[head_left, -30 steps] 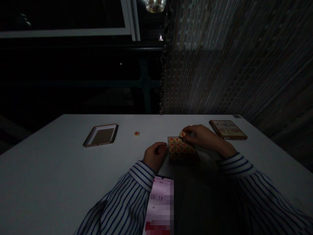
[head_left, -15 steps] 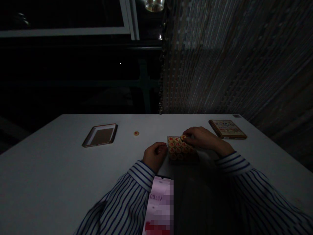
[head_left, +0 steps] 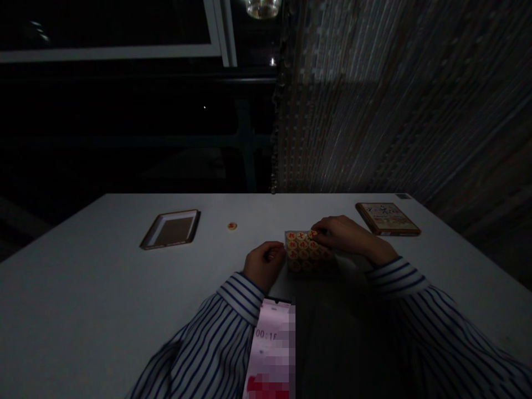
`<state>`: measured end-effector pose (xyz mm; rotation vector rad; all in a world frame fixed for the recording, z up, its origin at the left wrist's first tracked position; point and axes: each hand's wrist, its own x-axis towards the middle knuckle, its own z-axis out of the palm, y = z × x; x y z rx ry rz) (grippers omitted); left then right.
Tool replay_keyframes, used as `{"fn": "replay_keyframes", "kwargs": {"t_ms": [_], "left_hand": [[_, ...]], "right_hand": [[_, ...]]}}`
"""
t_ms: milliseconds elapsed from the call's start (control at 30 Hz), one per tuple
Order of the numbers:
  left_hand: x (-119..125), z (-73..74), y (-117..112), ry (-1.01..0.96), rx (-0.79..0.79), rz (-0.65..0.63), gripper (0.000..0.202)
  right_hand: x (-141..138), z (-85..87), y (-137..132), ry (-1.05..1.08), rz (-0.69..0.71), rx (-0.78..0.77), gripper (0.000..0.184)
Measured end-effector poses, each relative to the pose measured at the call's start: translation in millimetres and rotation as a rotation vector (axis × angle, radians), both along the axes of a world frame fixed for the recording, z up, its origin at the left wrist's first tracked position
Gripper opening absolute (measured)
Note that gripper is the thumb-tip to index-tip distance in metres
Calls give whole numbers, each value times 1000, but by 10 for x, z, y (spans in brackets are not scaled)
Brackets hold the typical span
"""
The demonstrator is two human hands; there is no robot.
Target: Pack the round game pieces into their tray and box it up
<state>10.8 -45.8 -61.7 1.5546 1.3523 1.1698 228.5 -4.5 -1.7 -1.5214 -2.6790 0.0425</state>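
Note:
A small tray of round wooden game pieces (head_left: 305,253) with red characters lies on the white table (head_left: 95,299) in front of me. My left hand (head_left: 262,265) is curled against the tray's left edge, fingers closed. My right hand (head_left: 344,235) reaches over the tray's far right corner, its fingertips pinched on one round piece (head_left: 312,235) that rests among the others. One loose piece (head_left: 231,226) lies alone on the table to the left.
An empty box half (head_left: 171,229) with a brown inside sits at the left. A printed box lid (head_left: 387,218) lies at the far right. A phone (head_left: 270,349) with a pink screen lies near my chest. A beaded curtain hangs behind the table.
My right hand has lowered the round piece from above the tray's far corner down into the rows. The left hand has stayed at the tray's edge.

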Motion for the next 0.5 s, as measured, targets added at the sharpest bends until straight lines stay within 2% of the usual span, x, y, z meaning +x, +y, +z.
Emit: {"fn": "replay_keyframes", "kwargs": {"t_ms": [200, 500], "left_hand": [[-1, -45, 11, -17, 7, -3, 19], [-2, 0, -2, 35, 22, 2, 18]], "right_hand": [[1, 0, 3, -10, -1, -7, 30], [4, -24, 17, -63, 9, 15, 29]]}}
